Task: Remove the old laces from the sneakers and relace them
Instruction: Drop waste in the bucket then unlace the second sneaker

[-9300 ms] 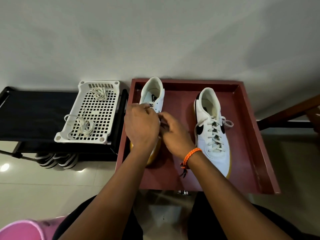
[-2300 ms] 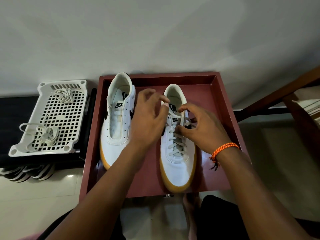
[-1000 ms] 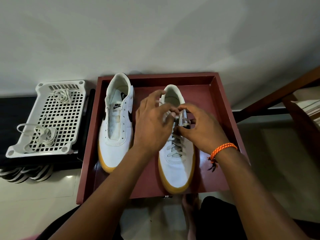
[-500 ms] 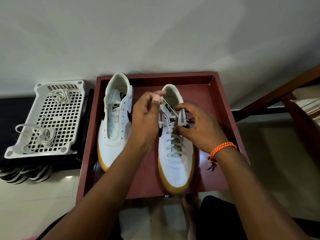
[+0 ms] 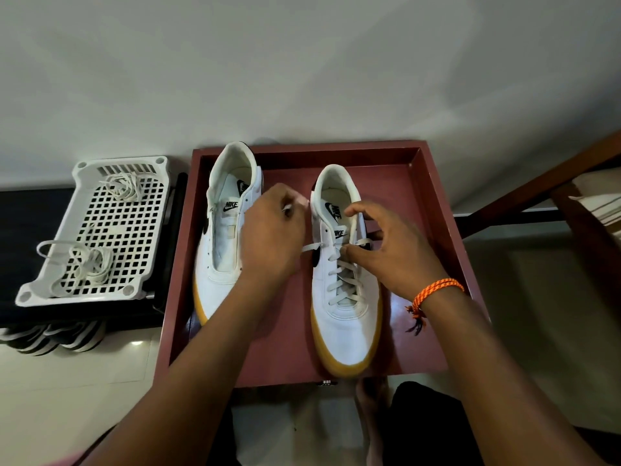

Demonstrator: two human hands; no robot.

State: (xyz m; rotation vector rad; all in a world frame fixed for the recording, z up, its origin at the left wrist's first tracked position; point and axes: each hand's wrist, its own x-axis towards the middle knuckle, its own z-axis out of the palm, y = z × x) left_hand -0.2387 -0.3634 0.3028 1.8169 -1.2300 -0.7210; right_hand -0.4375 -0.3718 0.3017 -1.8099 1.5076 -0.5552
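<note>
Currently unlacing R sneaker [image 5: 346, 290]: L hand [image 5: 272, 240] pinches lace end [image 5: 311, 247], R hand [image 5: 389, 253] grips other strand (top eyelets); next, pull it free.

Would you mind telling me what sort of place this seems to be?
Probably a home entryway or shoe-storage corner: a low black rack with striped footwear beneath it stands against a plain wall on a glossy tiled floor.
</note>
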